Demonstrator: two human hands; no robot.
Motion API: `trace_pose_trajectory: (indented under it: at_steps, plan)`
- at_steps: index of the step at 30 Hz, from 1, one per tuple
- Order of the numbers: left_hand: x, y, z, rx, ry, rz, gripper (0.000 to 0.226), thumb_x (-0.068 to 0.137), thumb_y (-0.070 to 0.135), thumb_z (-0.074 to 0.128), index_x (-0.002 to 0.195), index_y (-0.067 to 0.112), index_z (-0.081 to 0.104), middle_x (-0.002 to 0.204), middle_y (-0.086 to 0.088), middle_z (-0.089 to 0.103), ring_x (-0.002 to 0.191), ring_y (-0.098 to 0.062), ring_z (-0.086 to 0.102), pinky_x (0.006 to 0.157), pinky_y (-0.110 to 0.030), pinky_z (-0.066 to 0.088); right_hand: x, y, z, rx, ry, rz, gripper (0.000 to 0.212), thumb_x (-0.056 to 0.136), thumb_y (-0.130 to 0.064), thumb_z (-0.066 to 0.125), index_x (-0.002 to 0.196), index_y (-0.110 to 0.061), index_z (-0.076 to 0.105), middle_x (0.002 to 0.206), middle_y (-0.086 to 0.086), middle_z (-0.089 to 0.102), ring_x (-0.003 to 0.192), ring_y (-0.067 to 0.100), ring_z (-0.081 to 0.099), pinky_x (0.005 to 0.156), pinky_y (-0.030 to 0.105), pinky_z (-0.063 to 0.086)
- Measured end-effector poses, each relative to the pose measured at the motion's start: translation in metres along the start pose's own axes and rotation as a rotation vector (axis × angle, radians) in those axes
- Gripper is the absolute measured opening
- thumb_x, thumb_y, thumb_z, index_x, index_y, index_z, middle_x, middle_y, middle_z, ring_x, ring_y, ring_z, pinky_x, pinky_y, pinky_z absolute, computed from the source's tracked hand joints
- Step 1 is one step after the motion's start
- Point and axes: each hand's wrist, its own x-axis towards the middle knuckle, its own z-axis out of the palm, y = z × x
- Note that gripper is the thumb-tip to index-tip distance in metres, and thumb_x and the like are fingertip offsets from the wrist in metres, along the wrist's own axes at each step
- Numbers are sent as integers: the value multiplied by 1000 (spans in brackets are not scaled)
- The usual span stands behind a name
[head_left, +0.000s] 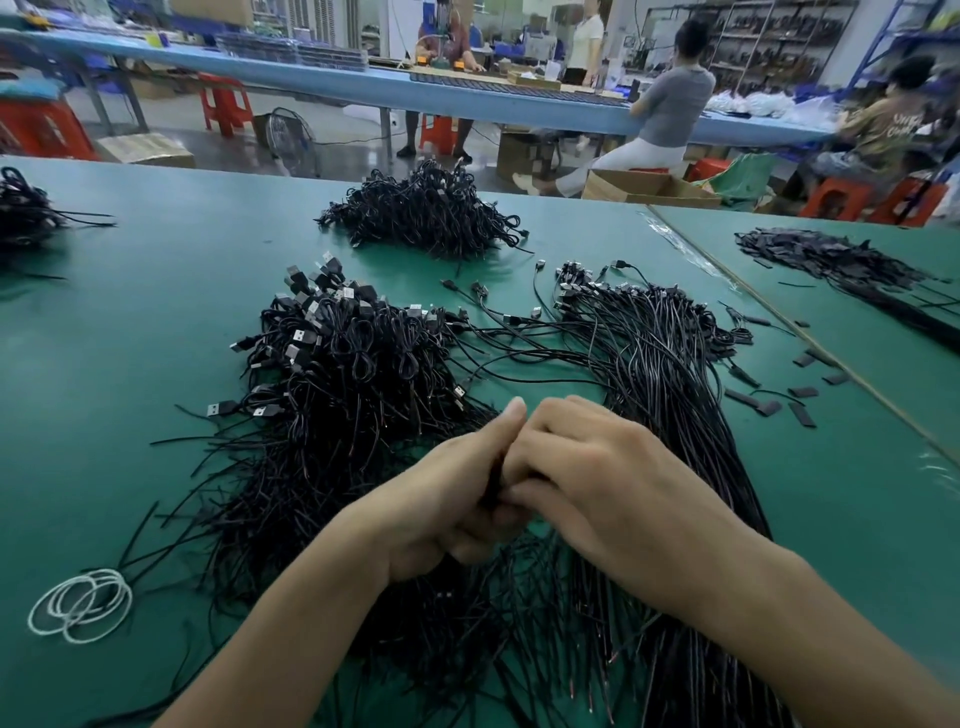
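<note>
— Fingers?
— I log both sets curled: left hand (441, 499) and right hand (592, 483) grip a black cable (492, 480), clamped between the fingers. Cable heap (363, 374) lies just beyond the fingertips, on the table (130, 364).

Even, diffuse overhead light keeps the green bench (130, 389) bright, with soft, short shadows beneath the cables (353, 374) around the left hand (447, 493) and right hand (597, 478). The 2 hands and the cables nearest them are sharp; the seated people (878, 130) far beyond and right of them are blurred. Wide-angle distortion bows the bench's far edge and stretches both forearms (291, 649). The floor (353, 145) beyond shows a dull sheen.
</note>
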Motion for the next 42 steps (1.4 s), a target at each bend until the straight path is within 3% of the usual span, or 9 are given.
trace_pose_trajectory:
  at_steps: [3,8,14,18,25,30,32,37,42]
  plan:
    - [-4,5,-5,-12,-180,-5,54,78,79,54,61,28,53,58,10,36,45,-3,19,35,-13,16,-1,11,2,235,3,166,16,89,-20,68,78,-31,63,85,-14,58,81,6,57,75,32,49]
    - [-10,7,-9,181,-359,136,20,74,21,79,79,32,63,60,8,33,44,-4,28,38,-14,28,0,14,0,325,-18,254,12,80,-28,80,81,-29,68,75,-15,66,77,3,61,66,17,45]
    - [-8,5,-7,326,-269,118,19,78,21,76,94,17,65,67,-7,32,50,-18,21,42,-35,15,-3,8,1,261,28,287,27,77,-37,80,99,-32,66,84,-16,62,83,2,59,76,23,50]
    - [-7,5,-5,321,-297,157,17,86,13,69,82,29,67,74,-14,32,60,-33,13,42,-32,16,-5,2,0,159,13,234,12,84,-40,72,90,-30,67,88,-15,60,86,4,56,79,27,48]
    - [-4,-1,-3,407,-176,141,14,88,3,67,88,-2,54,74,-11,37,53,-17,27,40,-22,27,1,-3,-1,42,-127,96,18,93,-26,62,81,-26,49,85,-12,50,85,9,46,77,32,46]
    - [-3,-3,-1,436,-188,134,30,85,4,67,66,26,61,63,0,41,48,-9,32,40,-21,31,2,-6,-4,18,-165,46,21,93,-17,59,85,-27,43,83,-10,52,81,10,46,73,30,44]
    - [-2,-3,-1,391,-172,150,6,81,9,65,82,13,61,67,-4,42,49,-8,35,41,-21,33,2,-6,-4,23,-156,45,24,93,-12,58,88,-27,39,82,-10,49,77,10,45,72,31,44]
    - [-1,0,1,-29,-148,200,19,78,7,54,76,22,65,66,5,46,54,-6,36,44,-17,31,-1,5,-4,92,-23,98,27,94,-10,58,89,-27,38,79,-13,45,75,8,43,68,25,38]
    - [3,4,1,-286,-161,348,21,88,8,54,106,9,65,83,-2,61,69,-9,53,55,-21,46,1,13,-1,214,265,184,23,91,-6,67,86,-21,50,76,-13,54,72,7,51,62,12,38]
